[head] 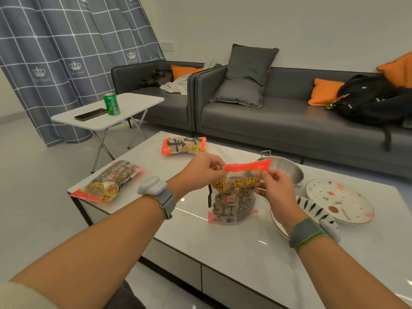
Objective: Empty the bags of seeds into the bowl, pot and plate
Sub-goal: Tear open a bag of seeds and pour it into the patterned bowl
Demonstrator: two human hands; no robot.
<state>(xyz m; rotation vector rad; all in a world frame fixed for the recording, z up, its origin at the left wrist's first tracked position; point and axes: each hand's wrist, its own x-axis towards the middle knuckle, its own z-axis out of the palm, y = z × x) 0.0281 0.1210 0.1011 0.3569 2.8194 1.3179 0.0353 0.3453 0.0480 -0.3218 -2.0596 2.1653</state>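
A clear seed bag with a red top strip stands upright above the white coffee table. My left hand pinches the bag's top left corner. My right hand pinches its top right edge. Two more seed bags lie flat: one at the table's left edge, one at the far side. A steel pot sits behind the held bag. To its right lies a patterned plate. A striped bowl is partly hidden behind my right wrist.
A grey sofa with orange cushions and a black backpack runs behind the table. A small folding table at the left holds a green can and a phone. Bare floor lies to the left.
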